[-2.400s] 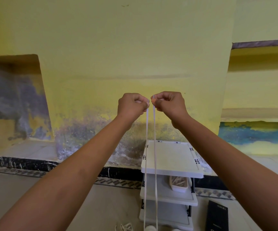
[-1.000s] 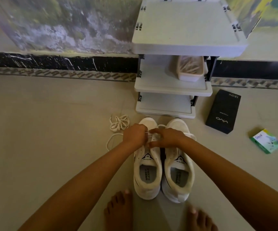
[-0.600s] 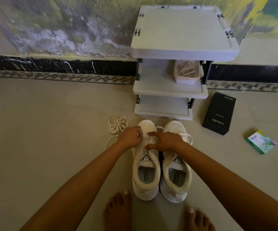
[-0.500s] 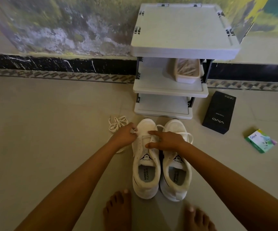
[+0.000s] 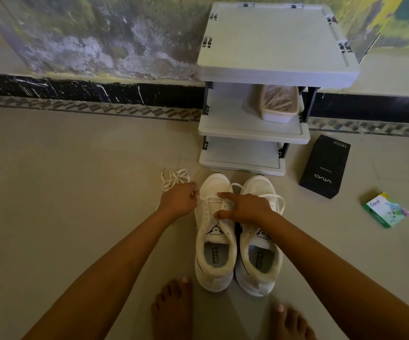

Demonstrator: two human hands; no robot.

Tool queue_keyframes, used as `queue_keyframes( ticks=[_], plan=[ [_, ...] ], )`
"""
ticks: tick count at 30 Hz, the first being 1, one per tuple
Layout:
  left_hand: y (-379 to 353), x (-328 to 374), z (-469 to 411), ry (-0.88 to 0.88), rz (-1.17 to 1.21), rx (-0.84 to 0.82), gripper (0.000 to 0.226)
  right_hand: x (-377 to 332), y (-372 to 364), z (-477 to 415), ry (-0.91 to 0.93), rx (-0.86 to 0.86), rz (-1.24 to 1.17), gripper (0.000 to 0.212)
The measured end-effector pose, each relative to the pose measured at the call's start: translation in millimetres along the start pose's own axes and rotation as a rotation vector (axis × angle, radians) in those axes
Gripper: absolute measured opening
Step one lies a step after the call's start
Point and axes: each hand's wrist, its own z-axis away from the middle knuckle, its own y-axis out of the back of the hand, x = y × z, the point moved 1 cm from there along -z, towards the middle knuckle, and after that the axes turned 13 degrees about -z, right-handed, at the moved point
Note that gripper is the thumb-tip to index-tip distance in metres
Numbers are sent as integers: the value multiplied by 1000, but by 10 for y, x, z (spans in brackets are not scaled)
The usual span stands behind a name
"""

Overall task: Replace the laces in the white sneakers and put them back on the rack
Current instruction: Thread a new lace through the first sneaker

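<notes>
White sneakers (image 5: 257, 262) stand on the floor (image 5: 76, 192), toes just before the rack (image 5: 272, 40). Left hand (image 5: 177, 201) fingers pinch the lace (image 5: 209, 199), apparently to draw it taut. Right hand (image 5: 247, 208) fingers, spread, press the left-side sneaker (image 5: 214, 239) steady.

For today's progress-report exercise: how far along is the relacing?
Done: a lace crosses the lowest eyelets of the left sneaker. In hand: left hand pinches it, right hand steadies the sneaker. Left: upper eyelets, seemingly the right sneaker, both back on the rack.

sneakers (image 5: 217, 261) before rack (image 5: 274, 45) | lace (image 5: 174, 179) left | box (image 5: 325, 166) right | tub (image 5: 279, 104) in rack, contents unclear
</notes>
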Motion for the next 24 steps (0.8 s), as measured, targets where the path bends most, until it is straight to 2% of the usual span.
queue_keyframes(
  ticks=[8, 14, 18, 24],
  plan=[
    [-95, -15, 36, 150, 304, -7, 31, -27, -6, -3, -3, 14, 24, 78],
    [-96, 76, 116, 272, 625, -33, 11, -44, 5, 23, -2, 11, 39, 77],
    [-105, 151, 202, 371, 837, -127, 17, -40, 2, 23, 2, 22, 37, 77],
    [-100, 155, 213, 409, 874, -143, 13, -51, -7, 17, -7, 35, 35, 77]
  ],
)
